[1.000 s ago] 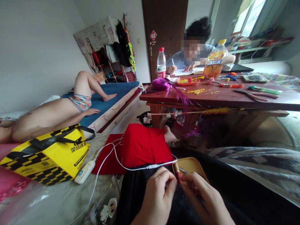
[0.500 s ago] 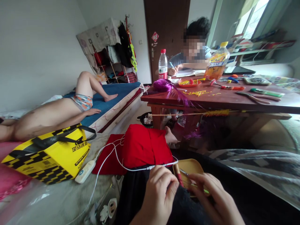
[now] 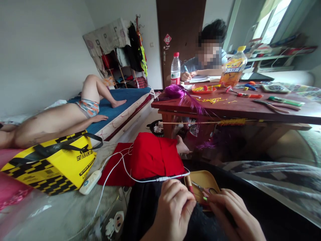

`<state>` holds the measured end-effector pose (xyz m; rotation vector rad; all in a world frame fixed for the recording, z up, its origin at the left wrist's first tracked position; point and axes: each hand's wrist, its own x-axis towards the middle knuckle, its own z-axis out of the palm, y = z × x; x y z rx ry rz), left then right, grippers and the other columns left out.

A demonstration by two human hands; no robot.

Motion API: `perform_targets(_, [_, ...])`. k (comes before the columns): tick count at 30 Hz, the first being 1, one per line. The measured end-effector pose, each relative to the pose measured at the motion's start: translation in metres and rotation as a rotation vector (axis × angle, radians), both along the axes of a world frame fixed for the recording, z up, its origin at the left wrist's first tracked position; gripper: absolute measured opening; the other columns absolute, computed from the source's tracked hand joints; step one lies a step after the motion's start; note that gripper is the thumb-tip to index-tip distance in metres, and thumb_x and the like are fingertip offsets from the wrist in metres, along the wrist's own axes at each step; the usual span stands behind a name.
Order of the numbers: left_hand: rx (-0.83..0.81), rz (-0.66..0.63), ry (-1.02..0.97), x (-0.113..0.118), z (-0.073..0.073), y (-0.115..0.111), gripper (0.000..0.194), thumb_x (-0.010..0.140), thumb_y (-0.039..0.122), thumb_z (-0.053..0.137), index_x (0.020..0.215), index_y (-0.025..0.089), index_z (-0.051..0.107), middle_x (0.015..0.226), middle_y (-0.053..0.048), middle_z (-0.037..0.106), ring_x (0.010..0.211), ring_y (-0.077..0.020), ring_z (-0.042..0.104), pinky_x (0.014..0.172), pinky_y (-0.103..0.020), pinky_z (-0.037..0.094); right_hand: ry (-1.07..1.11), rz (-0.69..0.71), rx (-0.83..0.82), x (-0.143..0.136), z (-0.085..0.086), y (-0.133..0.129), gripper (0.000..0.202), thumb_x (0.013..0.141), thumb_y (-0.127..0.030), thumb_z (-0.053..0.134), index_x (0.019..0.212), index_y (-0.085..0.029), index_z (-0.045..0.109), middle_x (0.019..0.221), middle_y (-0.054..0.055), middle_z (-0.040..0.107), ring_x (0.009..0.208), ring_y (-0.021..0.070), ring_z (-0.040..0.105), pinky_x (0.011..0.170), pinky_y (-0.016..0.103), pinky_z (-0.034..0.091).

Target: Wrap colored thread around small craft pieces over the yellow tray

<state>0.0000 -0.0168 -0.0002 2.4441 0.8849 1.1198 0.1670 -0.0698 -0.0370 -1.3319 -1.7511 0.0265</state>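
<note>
My left hand (image 3: 174,207) is closed, thumb pressed to the fingers, over the black cloth on my lap; what it grips, if anything, is hidden. My right hand (image 3: 234,212) is also closed, fingertips together, at the near right edge of a small yellow tray (image 3: 204,177). A tiny bright green piece (image 3: 205,198) shows by its fingertips; I cannot tell whether it is held. In the tray lie small scissors (image 3: 212,191) with pinkish handles. A wooden stick with a red part (image 3: 189,185) stands between my left hand and the tray.
A red cloth (image 3: 157,155) with a white cable lies ahead, beside a yellow bag (image 3: 57,164) and a power strip (image 3: 90,182). The brown table (image 3: 240,105) carries bottles, pliers (image 3: 272,106) and purple tinsel (image 3: 175,92). One person writes there; another lies on the bed (image 3: 135,97).
My right hand has moved slightly right, uncovering more of the scissors. The green piece now shows left of its fingertips. My left hand has shifted a little to the right.
</note>
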Motion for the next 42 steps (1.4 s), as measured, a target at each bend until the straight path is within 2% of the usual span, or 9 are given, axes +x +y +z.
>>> perform_targets(6, [0.02, -0.015, 0.003, 0.0, 0.001, 0.0, 0.023, 0.09, 0.024, 0.041, 0.074, 0.016, 0.055, 0.068, -0.003, 0.056, 0.071, -0.0158, 0.05, 0.067, -0.028, 0.04, -0.041, 0.028, 0.024, -0.011, 0.008, 0.006, 0.008, 0.082, -0.019, 0.053, 0.088, -0.024, 0.054, 0.07, 0.0, 0.062, 0.075, 0.0181, 0.061, 0.071, 0.03, 0.049])
perform_targets(10, [0.024, -0.011, -0.004, 0.0, 0.002, 0.0, 0.024, 0.09, 0.025, 0.04, 0.074, 0.016, 0.055, 0.068, -0.003, 0.056, 0.071, -0.0157, 0.05, 0.068, -0.028, 0.041, -0.069, 0.009, 0.037, -0.007, 0.003, 0.004, 0.015, 0.081, -0.022, 0.055, 0.097, -0.022, 0.053, 0.078, 0.003, 0.065, 0.078, 0.0192, 0.061, 0.072, 0.032, 0.051])
perform_targets(15, [0.024, -0.002, 0.006, 0.0, 0.003, -0.001, 0.027, 0.091, 0.024, 0.038, 0.072, 0.016, 0.055, 0.066, -0.003, 0.056, 0.07, -0.0153, 0.049, 0.067, -0.028, 0.04, -0.009, -0.009, 0.002, -0.005, -0.002, -0.002, 0.009, 0.083, -0.022, 0.053, 0.092, -0.024, 0.054, 0.082, 0.004, 0.066, 0.081, 0.0208, 0.061, 0.072, 0.033, 0.051])
perform_targets(23, [0.031, -0.003, 0.002, -0.001, 0.003, -0.001, 0.028, 0.091, 0.026, 0.037, 0.072, 0.016, 0.055, 0.067, -0.003, 0.057, 0.071, -0.0157, 0.05, 0.068, -0.028, 0.041, 0.037, -0.001, 0.024, -0.018, 0.01, 0.004, 0.007, 0.084, -0.021, 0.049, 0.086, -0.024, 0.055, 0.073, 0.003, 0.063, 0.076, 0.0207, 0.062, 0.07, 0.034, 0.049])
perform_targets(32, [0.019, 0.005, 0.003, 0.0, 0.005, -0.002, 0.028, 0.091, 0.024, 0.038, 0.071, 0.016, 0.055, 0.067, -0.003, 0.057, 0.071, -0.0154, 0.05, 0.069, -0.028, 0.041, -0.079, -0.002, 0.028, -0.003, -0.005, -0.002, 0.01, 0.079, -0.021, 0.057, 0.089, -0.022, 0.057, 0.081, 0.005, 0.066, 0.085, 0.022, 0.063, 0.074, 0.034, 0.053])
perform_targets(42, [0.031, 0.011, 0.013, -0.001, 0.005, -0.001, 0.03, 0.092, 0.027, 0.037, 0.072, 0.017, 0.056, 0.066, -0.003, 0.056, 0.07, -0.0155, 0.05, 0.068, -0.029, 0.04, -0.085, -0.014, 0.016, -0.003, -0.005, -0.002, 0.007, 0.079, -0.023, 0.057, 0.087, -0.023, 0.058, 0.079, 0.005, 0.066, 0.084, 0.0223, 0.063, 0.074, 0.035, 0.054])
